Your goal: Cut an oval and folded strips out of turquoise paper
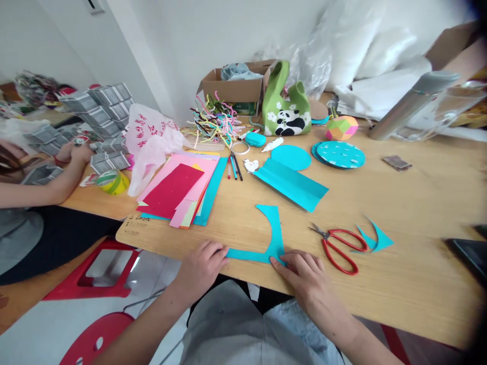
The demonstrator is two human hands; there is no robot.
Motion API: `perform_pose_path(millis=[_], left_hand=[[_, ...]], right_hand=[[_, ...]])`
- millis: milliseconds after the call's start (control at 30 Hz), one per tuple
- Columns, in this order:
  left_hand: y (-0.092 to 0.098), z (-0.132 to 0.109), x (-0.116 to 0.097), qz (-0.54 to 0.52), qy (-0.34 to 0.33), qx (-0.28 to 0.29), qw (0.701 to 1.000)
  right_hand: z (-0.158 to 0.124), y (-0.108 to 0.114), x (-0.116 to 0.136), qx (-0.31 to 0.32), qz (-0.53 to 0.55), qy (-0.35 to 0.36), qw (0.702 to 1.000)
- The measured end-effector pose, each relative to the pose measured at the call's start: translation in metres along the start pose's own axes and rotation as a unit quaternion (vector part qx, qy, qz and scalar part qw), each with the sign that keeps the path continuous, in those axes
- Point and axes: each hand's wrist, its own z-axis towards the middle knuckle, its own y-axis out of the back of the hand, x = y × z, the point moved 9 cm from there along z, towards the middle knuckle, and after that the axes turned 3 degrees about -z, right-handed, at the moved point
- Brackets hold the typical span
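An L-shaped piece of blue paper [277, 243] with a curved inner edge lies at the table's front edge. My left hand [203, 263] has its fingers closed on the left end of its narrow strip. At the right corner, my right hand [304, 274] pinches the same paper between thumb and fingers. Red-handled scissors [338, 248] lie to the right of that hand, blades parted and pointing left. Just beyond them are thin curved blue paper scraps [376, 237]. A folded blue sheet [291, 183] rests farther back, beside a blue paper circle [291, 157].
Coloured paper sheets [173, 190] are stacked at left, with pens [235, 167] nearby. Behind stand pipe cleaners [216, 121], a green panda bag [286, 109] and a cardboard box [232, 86]. A steel flask [414, 106] stands at right. Another person's arm [49, 190] is at far left.
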Motion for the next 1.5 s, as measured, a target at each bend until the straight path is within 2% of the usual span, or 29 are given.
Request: perform_pose_path(millis=[167,333,567,767,867,1033,1167,1267,1367,1500], left_hand=[[-0.003,-0.003,-0.016,0.061,-0.088,0.04,0.993],[-0.004,0.001,-0.027,0.093,-0.113,0.064,0.987],[-0.007,-0.001,-0.034,0.12,-0.096,0.056,0.987],[-0.016,-0.004,-0.041,0.12,-0.11,0.054,0.985],[-0.024,-0.008,-0.044,0.127,-0.073,0.068,0.987],[-0.027,-0.005,-0.052,0.164,0.011,0.053,0.985],[-0.028,-0.001,-0.058,0.176,0.022,0.054,0.983],[-0.03,-0.001,-0.06,0.178,0.013,0.051,0.983],[-0.033,-0.003,-0.062,0.168,0.002,0.047,0.985],[-0.037,-0.008,-0.062,0.157,0.01,0.026,0.987]], right_hand=[[-0.001,-0.003,-0.001,0.007,-0.004,0.0,1.0],[-0.001,-0.003,0.0,0.013,-0.016,0.006,1.0],[0.001,0.0,0.004,0.019,-0.037,0.013,0.999],[0.001,0.002,0.006,0.013,-0.051,0.019,0.998],[0.001,0.003,0.007,0.012,-0.056,0.02,0.998],[0.001,0.005,0.008,0.016,-0.05,0.004,0.999],[-0.003,0.003,0.004,0.008,-0.035,-0.007,0.999],[-0.006,0.008,0.001,-0.021,-0.026,-0.015,0.999],[-0.003,0.014,0.01,-0.029,-0.047,0.013,0.998],[0.005,0.0,0.036,0.033,-0.08,0.076,0.993]])
